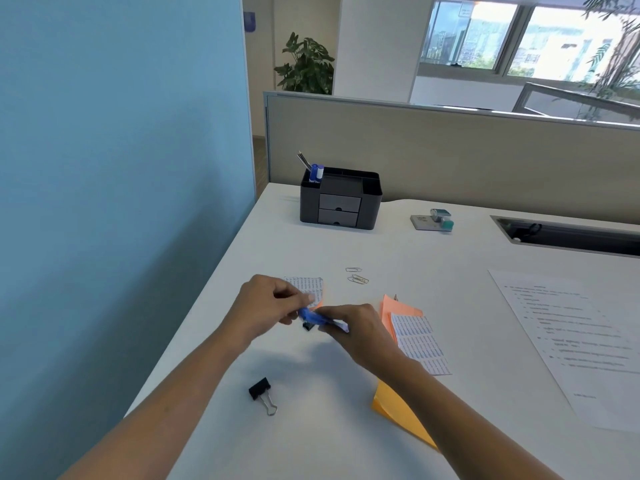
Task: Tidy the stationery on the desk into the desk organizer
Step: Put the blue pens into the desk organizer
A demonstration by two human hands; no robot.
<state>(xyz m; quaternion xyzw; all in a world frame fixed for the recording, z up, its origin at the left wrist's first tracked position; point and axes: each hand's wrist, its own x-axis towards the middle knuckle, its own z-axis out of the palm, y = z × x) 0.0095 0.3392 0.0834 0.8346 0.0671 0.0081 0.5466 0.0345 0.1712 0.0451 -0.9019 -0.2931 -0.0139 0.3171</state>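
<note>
Pinching blurred blue item [312,317] between both hands: left hand [273,306] fingertips on one end, right hand [353,329] fingers curled round the other. Held low over white desk [433,258], well apart from black desk organizer [341,199] at back.

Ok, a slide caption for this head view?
Left hand and right hand grip a blurred blue item over the desk, desk organizer behind.

The left hand [268,308] and right hand [358,329] are bare, and both forearms [166,400] are unsleeved.
</note>
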